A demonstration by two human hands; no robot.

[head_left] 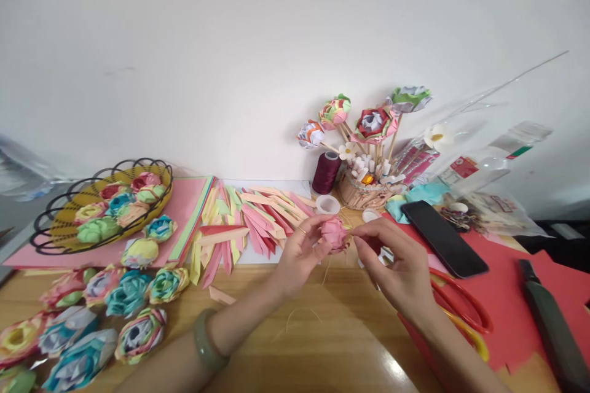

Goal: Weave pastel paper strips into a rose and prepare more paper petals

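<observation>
Pink paper flower (334, 233) pinched in left hand (299, 253), right hand (400, 261) at its edge, grip unclear, folded strips (263, 221) behind

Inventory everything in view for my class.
Held flower: one, pink, centre
Pot: one, beige, back right
Stemmed paper flowers: four, multicoloured, in pot
Small flowers: two, white, near pot
Thread spool: one, maroon, beside pot
Basket: one, yellow and black, left
Basket flowers: about seven, multicoloured, inside
Loose paper flowers: about eleven, multicoloured, left
Paper stack: one, pink uppermost, under basket
Folded paper strips: many, mixed, centre
Cup: one, white, centre
Smartphone: one, black, right
Paper sheets: several, red, right
Scissors: count unclear, red and yellow, right
Bottles: count unclear, clear, right
Unidentified object: one, dark, far right
Table: one, brown, beneath
Bracelet: one, green, lower centre
Left hand: one, bare, centre
Right hand: one, bare, right
</observation>
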